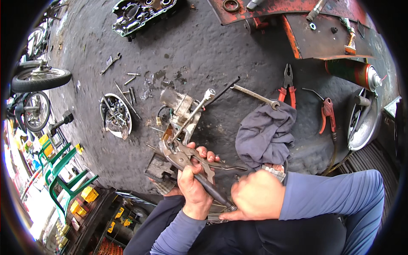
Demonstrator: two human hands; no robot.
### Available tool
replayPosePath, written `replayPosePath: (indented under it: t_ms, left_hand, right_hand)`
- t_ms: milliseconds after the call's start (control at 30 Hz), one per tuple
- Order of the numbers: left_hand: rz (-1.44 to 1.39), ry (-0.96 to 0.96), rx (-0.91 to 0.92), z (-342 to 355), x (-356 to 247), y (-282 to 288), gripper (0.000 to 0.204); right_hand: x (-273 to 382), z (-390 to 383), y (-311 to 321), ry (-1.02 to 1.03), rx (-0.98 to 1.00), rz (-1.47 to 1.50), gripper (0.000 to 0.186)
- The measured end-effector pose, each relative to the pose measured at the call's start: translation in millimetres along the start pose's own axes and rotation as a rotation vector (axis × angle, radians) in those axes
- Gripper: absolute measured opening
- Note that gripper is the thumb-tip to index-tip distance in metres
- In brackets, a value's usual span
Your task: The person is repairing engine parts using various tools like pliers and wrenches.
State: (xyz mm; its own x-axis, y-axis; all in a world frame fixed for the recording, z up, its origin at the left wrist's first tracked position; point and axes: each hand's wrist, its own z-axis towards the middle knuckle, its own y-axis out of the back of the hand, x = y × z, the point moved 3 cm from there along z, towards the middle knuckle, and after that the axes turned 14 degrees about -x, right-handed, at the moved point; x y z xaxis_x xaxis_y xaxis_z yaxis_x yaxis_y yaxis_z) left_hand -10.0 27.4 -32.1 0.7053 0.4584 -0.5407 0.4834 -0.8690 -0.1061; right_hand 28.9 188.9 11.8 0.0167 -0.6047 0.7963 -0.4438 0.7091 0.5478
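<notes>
My left hand (194, 193) is wrapped around a large pair of worn locking pliers (182, 160), which slant across in front of my knees. My right hand (259, 193) is closed at the lower end of their dark handle, thumb against the tip. What its curled fingers grip is partly hidden. The pliers' jaws point up and left, beside a grey metal engine part (185, 114) on the ground. Whether the jaws bite on anything is unclear. A long steel tool with a socket-like head (209, 94) leans over that part. A blocky metal piece (159, 166) lies left of my left hand.
Right of the engine part are a grey rag (265, 136), a combination wrench (255, 96) and red-handled pliers (289, 87). A bowl of small parts (130, 111) stands left. Farther out are an engine casing (142, 17), a spray can (350, 75) and a red air gun (327, 111).
</notes>
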Motion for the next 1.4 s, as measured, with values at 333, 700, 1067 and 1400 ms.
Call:
replayPosePath:
  t_ms: [333,700,1067,1400]
  left_hand:
    - [-0.17,0.023,0.088,2.2,4.8,-11.0,0.059]
    - [-0.426,-0.077,0.395,25.5,15.6,-56.6,0.045]
    - [-0.097,-0.685,0.095,25.9,66.8,-104.9,0.033]
    - [-0.081,-0.645,0.107,19.7,85.6,-92.1,0.048]
  right_hand:
    - [-7.4,-18.0,-38.4,-0.326,0.459,0.911,0.061]
    - [-25.3,-26.1,-30.6,-0.727,0.391,1.593,0.051]
    - [-76.3,-31.3,-24.1,-0.395,-0.654,-0.099,0.032]
    - [-94.2,-40.6,-29.7,-0.619,-0.479,0.181,0.025]
